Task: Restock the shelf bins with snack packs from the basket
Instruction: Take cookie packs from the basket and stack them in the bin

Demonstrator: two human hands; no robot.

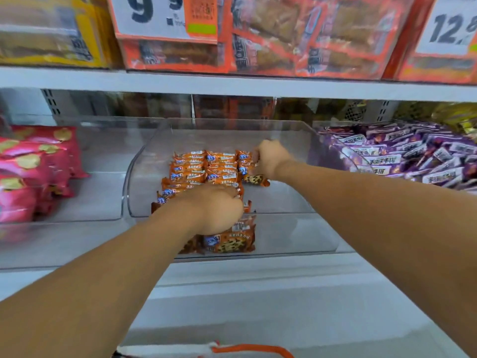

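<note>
Clear shelf bin (296, 228), centre frame, partly filled. Orange snack packs (206, 169) stand in neat rows across its left half; the right half of its floor is bare.

Left hand (216, 210), lower centre, fingers curled down over packs at the front of the rows, gripping them; one pack (229, 241) shows below the knuckles, long axis left to right.

Right hand (271, 158), further back, pinches the rightmost rear pack (246, 161) at its edge.

Bare space lies right of both hands; the right hand is nearer. Likely next: extend rows rightward.

Basket handle (253, 348) at bottom edge. Pink bags (33, 171) left, purple packs (402, 156) right.
</note>
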